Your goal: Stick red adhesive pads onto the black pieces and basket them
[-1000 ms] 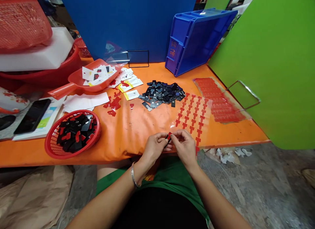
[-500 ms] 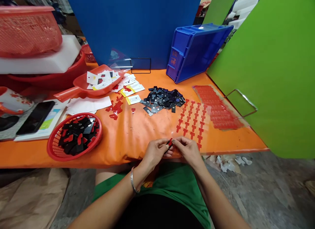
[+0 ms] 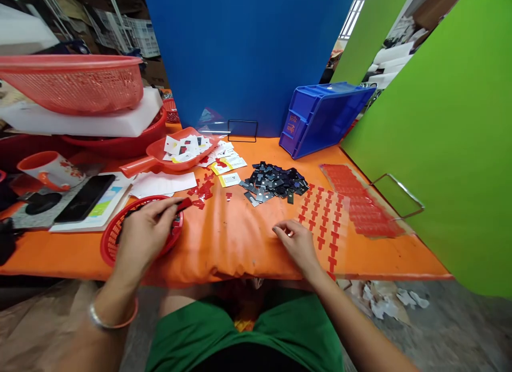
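Note:
My left hand [image 3: 142,234] hovers over the round red basket [image 3: 110,244] at the front left and pinches a small black part with a red sticker [image 3: 184,204] between its fingertips. My right hand [image 3: 294,241] rests on the orange table near the front edge, fingers loosely curled with nothing in them, beside a clear sheet of red T-shaped stickers [image 3: 322,220]. A pile of small black parts [image 3: 274,181] lies in the middle of the table.
A red scoop with white paper slips [image 3: 176,150] and loose red stickers [image 3: 204,189] lie behind the basket. A phone [image 3: 85,197] and a mug [image 3: 50,169] are at the left, a blue crate [image 3: 324,116] at the back, a second sticker sheet [image 3: 360,201] at the right.
The hands, joined on one small part in front of me, have parted. My left hand carried the part left over the red basket; my right hand dropped to the table.

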